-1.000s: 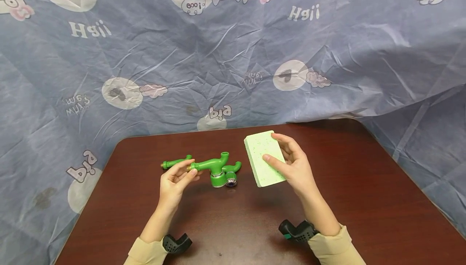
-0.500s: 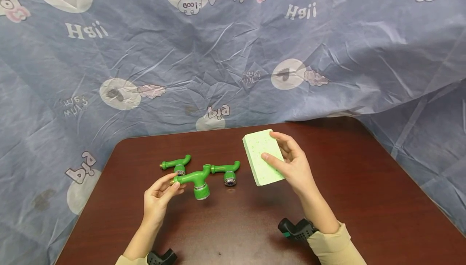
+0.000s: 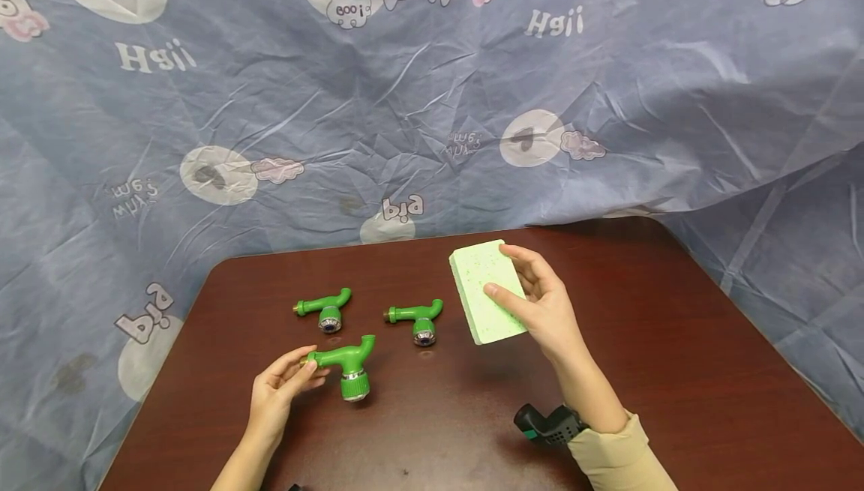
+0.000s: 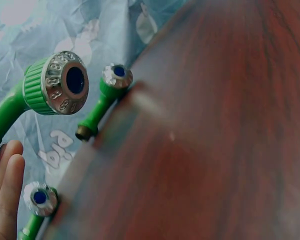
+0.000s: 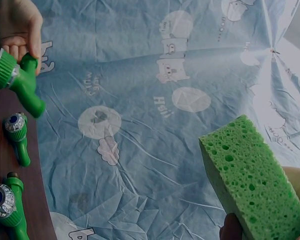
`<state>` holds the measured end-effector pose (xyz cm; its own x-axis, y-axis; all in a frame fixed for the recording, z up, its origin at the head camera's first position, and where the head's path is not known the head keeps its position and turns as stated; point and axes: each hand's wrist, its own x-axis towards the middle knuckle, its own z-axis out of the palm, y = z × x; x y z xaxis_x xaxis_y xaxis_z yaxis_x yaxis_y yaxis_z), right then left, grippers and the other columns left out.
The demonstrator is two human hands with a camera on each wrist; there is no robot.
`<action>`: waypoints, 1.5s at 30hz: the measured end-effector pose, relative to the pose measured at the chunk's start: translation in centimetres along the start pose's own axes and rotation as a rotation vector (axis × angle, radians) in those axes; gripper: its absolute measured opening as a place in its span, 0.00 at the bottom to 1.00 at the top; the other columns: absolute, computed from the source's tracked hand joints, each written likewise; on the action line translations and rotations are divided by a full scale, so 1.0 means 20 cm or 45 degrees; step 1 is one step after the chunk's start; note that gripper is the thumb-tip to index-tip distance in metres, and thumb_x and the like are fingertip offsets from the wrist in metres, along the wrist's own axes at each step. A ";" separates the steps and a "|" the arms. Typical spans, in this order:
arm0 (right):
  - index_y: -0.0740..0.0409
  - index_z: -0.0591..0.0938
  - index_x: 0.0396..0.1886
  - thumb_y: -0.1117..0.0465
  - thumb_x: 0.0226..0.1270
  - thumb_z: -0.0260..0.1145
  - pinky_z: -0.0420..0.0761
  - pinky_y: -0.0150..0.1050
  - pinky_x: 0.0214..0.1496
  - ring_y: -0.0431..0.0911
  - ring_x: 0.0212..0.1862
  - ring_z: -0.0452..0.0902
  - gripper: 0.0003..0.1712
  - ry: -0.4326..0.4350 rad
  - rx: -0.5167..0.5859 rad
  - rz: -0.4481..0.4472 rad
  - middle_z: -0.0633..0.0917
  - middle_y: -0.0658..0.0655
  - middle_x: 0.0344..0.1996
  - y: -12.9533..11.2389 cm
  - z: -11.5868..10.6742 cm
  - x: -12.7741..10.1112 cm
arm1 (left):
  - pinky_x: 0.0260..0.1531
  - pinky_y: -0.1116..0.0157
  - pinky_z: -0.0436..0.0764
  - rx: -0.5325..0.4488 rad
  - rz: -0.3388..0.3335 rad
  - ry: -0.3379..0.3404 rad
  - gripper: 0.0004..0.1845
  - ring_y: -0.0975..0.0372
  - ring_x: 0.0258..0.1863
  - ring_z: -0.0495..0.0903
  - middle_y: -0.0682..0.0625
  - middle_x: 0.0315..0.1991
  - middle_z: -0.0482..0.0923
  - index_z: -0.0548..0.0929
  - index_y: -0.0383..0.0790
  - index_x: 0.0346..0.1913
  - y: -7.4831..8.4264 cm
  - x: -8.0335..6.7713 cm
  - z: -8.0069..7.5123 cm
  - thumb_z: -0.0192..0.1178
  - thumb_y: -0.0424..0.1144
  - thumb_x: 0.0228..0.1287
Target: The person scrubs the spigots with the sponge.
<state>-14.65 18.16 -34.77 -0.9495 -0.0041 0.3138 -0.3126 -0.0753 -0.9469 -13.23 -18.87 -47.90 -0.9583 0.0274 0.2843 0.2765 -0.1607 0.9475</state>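
The left hand pinches one green faucet by its threaded brass end, thumb and fingertips closed on the stem, so the spout and the chrome-ringed nozzle hang clear of the fingers and stand open to view. It sits near the front of the table, lifted just off the dark wood as far as I can judge (the left wrist view looks straight into the nozzle's opening, which suggests it is up in the air rather than lying flat).

Two more green faucets lie behind it, one to the left and one to the right, well apart from each other and both resting with nozzles down toward the wood, apart from either hand.

The right hand holds a pale green sponge upright above the table, thumb across its broad speckled face and fingers curled round the far edge, its flat side turned toward the person, just right of the faucets. A wrinkled blue printed cloth hangs behind everything.
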 end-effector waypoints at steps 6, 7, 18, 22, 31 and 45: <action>0.63 0.70 0.61 0.74 0.56 0.67 0.84 0.37 0.30 0.44 0.46 0.78 0.31 0.005 0.001 -0.011 0.74 0.57 0.56 0.00 0.00 0.00 | 0.35 0.57 0.83 0.056 -0.174 -0.032 0.21 0.54 0.35 0.85 0.45 0.37 0.83 0.68 0.15 0.55 -0.05 -0.03 -0.04 0.56 0.29 0.66; 0.63 0.70 0.61 0.74 0.56 0.67 0.84 0.37 0.30 0.44 0.46 0.78 0.32 0.007 0.001 -0.009 0.74 0.57 0.56 0.00 0.00 0.00 | 0.35 0.57 0.83 0.062 -0.189 -0.049 0.21 0.54 0.36 0.85 0.45 0.37 0.83 0.68 0.15 0.56 -0.06 -0.03 -0.04 0.56 0.29 0.66; 0.62 0.70 0.61 0.73 0.57 0.67 0.84 0.36 0.31 0.44 0.47 0.78 0.31 0.015 -0.016 -0.002 0.74 0.57 0.57 0.00 0.00 0.00 | 0.35 0.57 0.84 0.117 -0.328 -0.019 0.22 0.52 0.35 0.85 0.43 0.36 0.83 0.70 0.18 0.56 -0.08 -0.04 -0.05 0.58 0.32 0.65; 0.62 0.70 0.61 0.73 0.57 0.67 0.84 0.36 0.31 0.44 0.47 0.78 0.31 0.020 -0.017 0.005 0.74 0.57 0.57 0.00 0.00 0.00 | 0.35 0.58 0.84 0.221 -0.336 -0.072 0.21 0.53 0.34 0.84 0.41 0.37 0.83 0.72 0.19 0.55 -0.09 -0.03 -0.06 0.58 0.33 0.66; 0.62 0.70 0.61 0.73 0.57 0.68 0.84 0.37 0.31 0.45 0.46 0.78 0.31 0.023 -0.019 0.010 0.75 0.57 0.55 0.01 0.00 0.00 | 0.28 0.62 0.84 0.437 -0.346 -0.116 0.16 0.58 0.32 0.83 0.40 0.38 0.82 0.78 0.28 0.51 -0.08 -0.03 -0.08 0.60 0.35 0.64; 0.62 0.70 0.61 0.74 0.57 0.67 0.84 0.37 0.31 0.44 0.46 0.78 0.31 0.024 -0.018 0.009 0.75 0.57 0.56 0.01 0.00 0.00 | 0.34 0.75 0.81 0.628 -0.077 0.082 0.12 0.69 0.35 0.81 0.40 0.38 0.83 0.83 0.31 0.45 -0.12 -0.02 -0.10 0.65 0.30 0.58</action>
<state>-14.78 18.16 -34.90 -0.9521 0.0145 0.3055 -0.3058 -0.0616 -0.9501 -13.55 -20.49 -50.57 -0.9718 -0.0415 0.2321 0.2065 0.3251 0.9229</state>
